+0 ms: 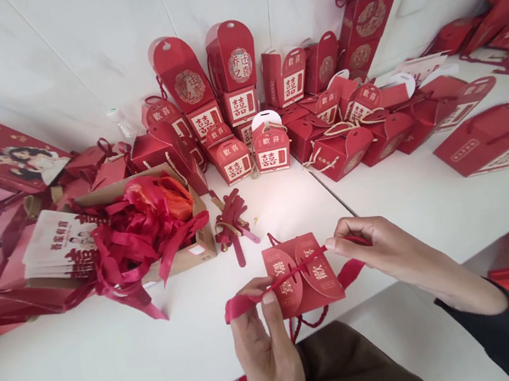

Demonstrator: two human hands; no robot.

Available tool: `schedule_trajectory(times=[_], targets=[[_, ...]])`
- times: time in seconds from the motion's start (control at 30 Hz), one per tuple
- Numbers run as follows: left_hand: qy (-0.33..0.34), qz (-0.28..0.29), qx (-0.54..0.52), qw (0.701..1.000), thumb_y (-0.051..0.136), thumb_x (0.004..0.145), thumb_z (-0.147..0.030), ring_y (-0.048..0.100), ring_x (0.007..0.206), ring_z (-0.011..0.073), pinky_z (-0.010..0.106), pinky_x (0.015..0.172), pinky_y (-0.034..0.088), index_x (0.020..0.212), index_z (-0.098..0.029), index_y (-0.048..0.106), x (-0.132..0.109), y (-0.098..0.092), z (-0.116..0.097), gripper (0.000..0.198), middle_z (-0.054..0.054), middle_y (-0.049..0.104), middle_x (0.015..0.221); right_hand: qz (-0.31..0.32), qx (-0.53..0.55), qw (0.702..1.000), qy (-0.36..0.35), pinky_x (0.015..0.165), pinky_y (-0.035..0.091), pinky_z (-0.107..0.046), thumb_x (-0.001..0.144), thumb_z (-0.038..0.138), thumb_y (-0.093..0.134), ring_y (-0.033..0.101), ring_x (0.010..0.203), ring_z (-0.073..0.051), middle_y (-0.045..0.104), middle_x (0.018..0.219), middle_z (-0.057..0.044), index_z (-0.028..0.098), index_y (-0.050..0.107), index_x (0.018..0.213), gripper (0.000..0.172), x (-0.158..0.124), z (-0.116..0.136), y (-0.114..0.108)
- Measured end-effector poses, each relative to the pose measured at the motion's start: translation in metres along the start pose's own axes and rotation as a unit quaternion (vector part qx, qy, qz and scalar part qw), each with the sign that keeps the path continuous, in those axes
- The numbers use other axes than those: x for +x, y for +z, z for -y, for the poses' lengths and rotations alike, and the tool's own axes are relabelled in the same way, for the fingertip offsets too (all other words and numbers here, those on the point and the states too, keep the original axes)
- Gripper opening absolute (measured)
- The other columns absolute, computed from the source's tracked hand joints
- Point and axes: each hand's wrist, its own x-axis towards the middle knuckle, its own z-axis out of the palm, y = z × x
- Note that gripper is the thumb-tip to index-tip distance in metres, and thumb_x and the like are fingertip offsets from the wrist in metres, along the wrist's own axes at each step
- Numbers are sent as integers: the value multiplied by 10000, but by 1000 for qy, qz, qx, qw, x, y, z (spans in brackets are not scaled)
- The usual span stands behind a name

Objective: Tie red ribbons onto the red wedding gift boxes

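White tabletop (60, 376) under a pale tiled wall (109, 38), and all the action is at the near edge. Left hand (268, 352) pinches a red ribbon (300, 266) between thumb and fingers; right hand (372, 242) grips it farther along with its fingertips — the strip runs slantwise from one to the other. Just beneath, between the hands, sits the red box (304, 292), its two rounded flaps folded toward each other; whether the left thumb presses it too, I cannot tell. Trouble could come from an uneven pull: that might slip the ribbon or skew the flaps, and a hard tug this near the edge could drag the box off. Those cord handles (318, 322) might snag as well. Beyond the left hand lie short strips (232, 217) and a carton (203, 252) of tangled ribbon (136, 218) — easily caught. Farther ahead of both hands, red gift boxes (270, 142) could topple if knocked.
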Motion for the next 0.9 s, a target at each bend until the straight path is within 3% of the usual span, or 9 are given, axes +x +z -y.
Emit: schedule_trajectory(times=[0.1,0.2,0.27,0.37,0.5,0.57,0.67,0.83,0.9], targets=[[-44,15,36,998,578,1002,-439,664,1182,216,325,960,564,1147,-274,677,-2,-2,-13,241,60,722,1209,-117,-33,992,-26,823,475,-371,915,640,636,597,969,-257,660,1089,-55,268,634,1072,404,-5,-8,3],[-61,27,65,996,530,1020,-464,579,1339,240,371,1087,507,1257,-315,685,-3,-6,-18,320,46,670,1369,-205,-58,977,-3,739,456,-358,929,663,591,577,864,-250,644,929,-41,267,631,1006,406,-17,-11,7],[-27,44,83,995,517,1026,-454,553,1374,256,396,1094,504,1251,-324,708,-2,-10,-15,322,42,659,1396,-141,-53,988,29,624,407,-341,963,692,508,512,683,-216,553,724,-7,260,599,824,463,-24,-12,12],[53,73,106,990,519,1025,-425,610,1300,267,409,1021,548,1180,-316,756,4,-12,-9,304,56,681,1355,-32,-25,998,37,599,399,-330,995,693,447,483,635,-199,516,686,2,250,575,757,519,-25,-10,22],[58,78,88,991,552,1011,-422,697,1130,248,385,953,582,1106,-276,778,8,-4,-14,285,69,757,1174,-113,67,991,18,672,474,-316,970,643,562,558,737,-209,617,870,-15,279,645,1122,403,-17,1,34],[23,66,73,995,570,1005,-431,714,1097,242,375,959,581,1086,-263,781,8,0,-19,282,64,779,1107,-142,117,983,9,619,459,-299,960,625,597,518,668,-181,595,841,-1,279,645,1089,372,-15,9,38],[10,66,61,996,578,1002,-438,737,1038,227,340,912,596,1057,-254,786,8,3,-23,283,53,796,1045,-107,174,979,-2,570,435,-280,972,607,595,468,600,-157,505,698,33,265,620,921,346,-17,20,45],[50,99,63,992,544,1025,-394,750,984,191,281,854,606,1057,-250,779,12,1,-17,277,41,799,974,-94,150,984,-27,738,517,-297,943,531,677,595,821,-186,663,1014,-27,284,618,1226,381,-15,24,52],[46,96,61,993,535,1031,-387,751,937,171,261,837,604,1054,-255,773,12,1,-16,273,30,797,943,-82,120,989,-23,737,519,-308,953,516,660,603,799,-191,670,962,-25,269,643,1206,354,-14,25,52]])
